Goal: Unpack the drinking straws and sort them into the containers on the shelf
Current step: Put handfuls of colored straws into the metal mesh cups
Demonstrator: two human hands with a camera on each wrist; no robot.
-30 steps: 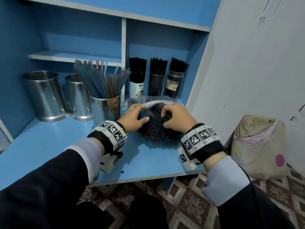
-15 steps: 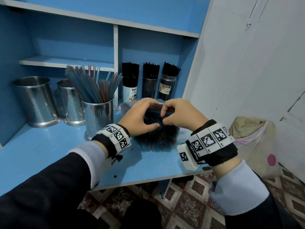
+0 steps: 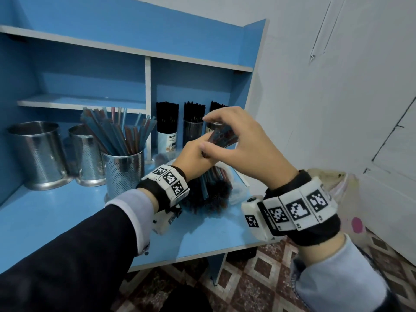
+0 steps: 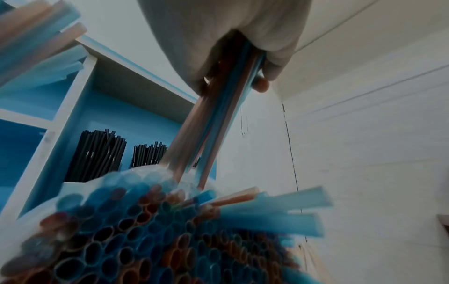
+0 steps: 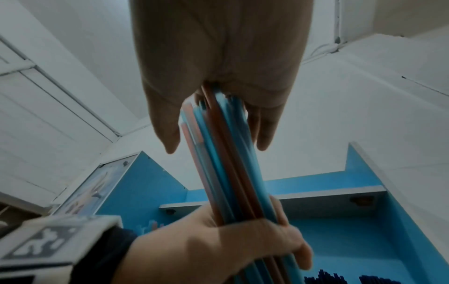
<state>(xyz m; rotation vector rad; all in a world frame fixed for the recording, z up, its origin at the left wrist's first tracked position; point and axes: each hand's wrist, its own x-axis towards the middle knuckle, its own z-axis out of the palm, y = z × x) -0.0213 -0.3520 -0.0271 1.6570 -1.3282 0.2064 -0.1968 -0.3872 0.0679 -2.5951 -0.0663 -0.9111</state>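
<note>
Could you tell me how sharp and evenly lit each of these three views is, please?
Head view: mostly sharp with wide-angle bending at the shelf edges, even light, soft glare on the steel cups. Left wrist view: dim, with motion blur on the lifted straws and the pack beneath. Right wrist view: dim and soft, straws streaked between right hand and left hand.

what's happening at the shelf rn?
A person is unpacking straws. Both hands, left hand and right hand, grip a small bunch of blue and orange straws lifted above the open pack of straws lying on the blue shelf. One perforated metal cup already holds coloured straws; two metal cups beside it hold no visible straws.
</note>
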